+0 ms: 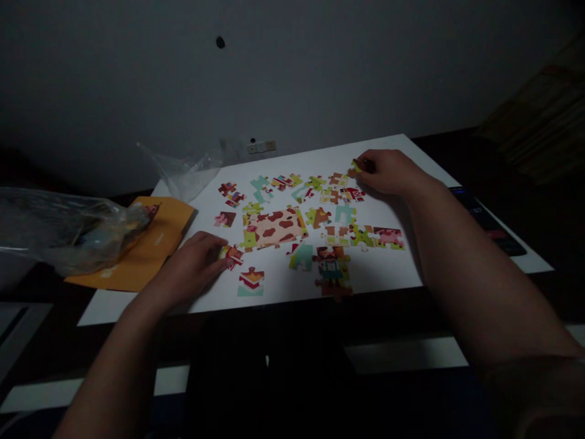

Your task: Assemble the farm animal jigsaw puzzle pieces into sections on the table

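My right hand [386, 171] is at the back right of the white table, thumb and fingers pinched on a yellow-green and brown puzzle piece [354, 169]. At the front left, my left hand [198, 259] has its thumb and fingers closed at the edge of a red and yellow puzzle piece [234, 256]. Between the hands lies a joined patch of puzzle with a brown-spotted cow body [276, 227]. A joined section showing a figure in overalls [331, 271] reaches the front edge. Near my left hand is a piece with a red and white roof shape [251, 281].
Several loose pieces, among them a pale teal one [346, 213], spread across the white table [283, 292]. An orange-yellow envelope [146, 259] lies at the left under a clear plastic bag [68, 228]. Another clear bag [189, 174] sits behind it. A dark phone-like device [489, 222] lies right.
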Demonstrator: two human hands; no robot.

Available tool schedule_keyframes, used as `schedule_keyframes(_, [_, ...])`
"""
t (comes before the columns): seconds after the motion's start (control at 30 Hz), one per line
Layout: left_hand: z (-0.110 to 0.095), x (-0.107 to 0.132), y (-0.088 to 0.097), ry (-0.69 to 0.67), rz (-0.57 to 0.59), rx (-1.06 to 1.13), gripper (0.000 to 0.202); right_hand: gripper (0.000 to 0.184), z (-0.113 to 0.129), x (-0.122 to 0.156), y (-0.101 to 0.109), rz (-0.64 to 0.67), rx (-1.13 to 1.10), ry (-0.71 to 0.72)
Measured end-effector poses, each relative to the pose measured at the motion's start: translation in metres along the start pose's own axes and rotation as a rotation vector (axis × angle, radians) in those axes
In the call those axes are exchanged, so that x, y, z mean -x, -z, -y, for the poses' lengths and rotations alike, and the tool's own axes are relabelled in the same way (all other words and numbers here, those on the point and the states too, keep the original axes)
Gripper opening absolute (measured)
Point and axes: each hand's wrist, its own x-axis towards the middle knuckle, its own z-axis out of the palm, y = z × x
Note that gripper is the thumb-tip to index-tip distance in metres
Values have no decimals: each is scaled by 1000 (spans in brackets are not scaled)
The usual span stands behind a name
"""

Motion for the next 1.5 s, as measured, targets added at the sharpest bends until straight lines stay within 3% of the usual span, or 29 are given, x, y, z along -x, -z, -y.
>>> schedule_keyframes(0.2, [-1,-4,4,68,34,46,52,43,-5,-1,-2,-15,31,0])
schedule_keyframes(0.43, [-13,12,1,59,-3,-99,70,40,-2,-3,-3,13,64,-23])
schedule_keyframes(0.73, [-17,4,9,-37,72,25,43,28,8,1,1,16,31,-8])
schedule_keyframes(0.97, [-9,21,1,62,-4,-105,69,33,6,-1,-1,12,3,-9])
schedule_keyframes(1.13, [1,25,-1,54,-15,8,59,34,8,0,0,23,37,-14])
schedule_keyframes(1.4, [-8,18,4,-50,38,104,35,40,9,0,-1,6,34,-9])
schedule_keyframes(1.5, [-9,20,-1,-4,2,61,51,36,7,0,-2,-11,19,0])
